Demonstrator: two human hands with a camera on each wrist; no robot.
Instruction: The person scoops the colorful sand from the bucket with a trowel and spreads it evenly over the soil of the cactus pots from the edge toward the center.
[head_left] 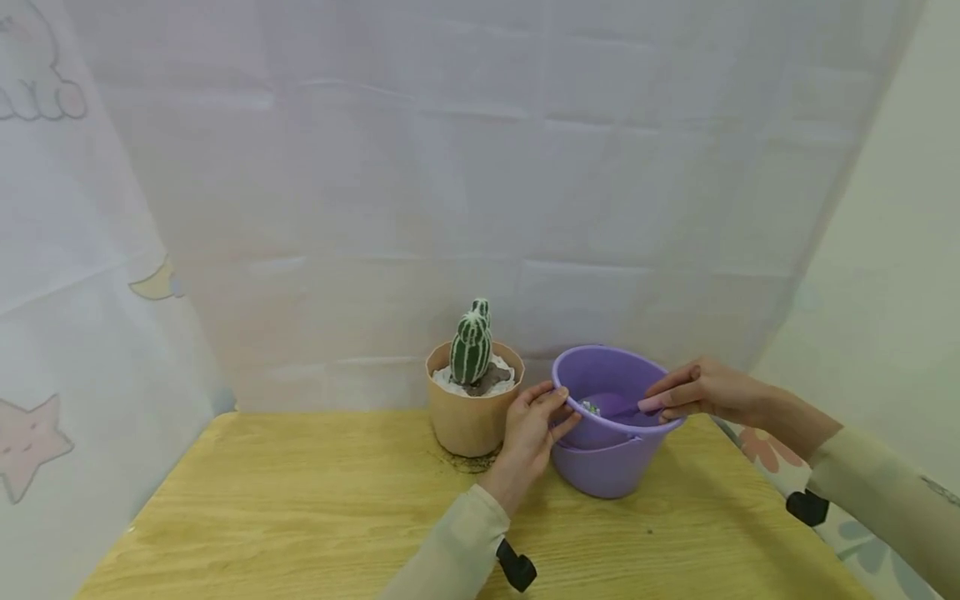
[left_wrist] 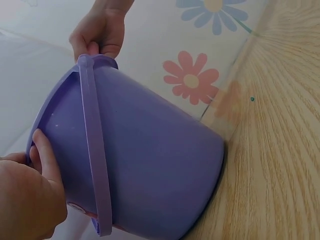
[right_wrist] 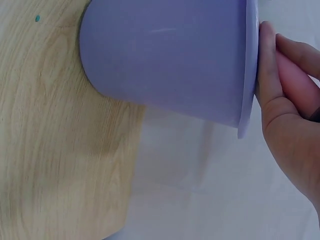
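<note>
I saw a purple plastic bucket standing upright on the wooden table, near its right back corner, open top up and its thin handle folded down along the rim. Inside it lay a purple scoop-like piece with a pink handle reaching the right rim.

Bucket right of cactus pot

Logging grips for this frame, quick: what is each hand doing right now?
Left hand: grips the near-left rim of the purple bucket.
Right hand: pinches a pink handle at the bucket's right rim.
</note>
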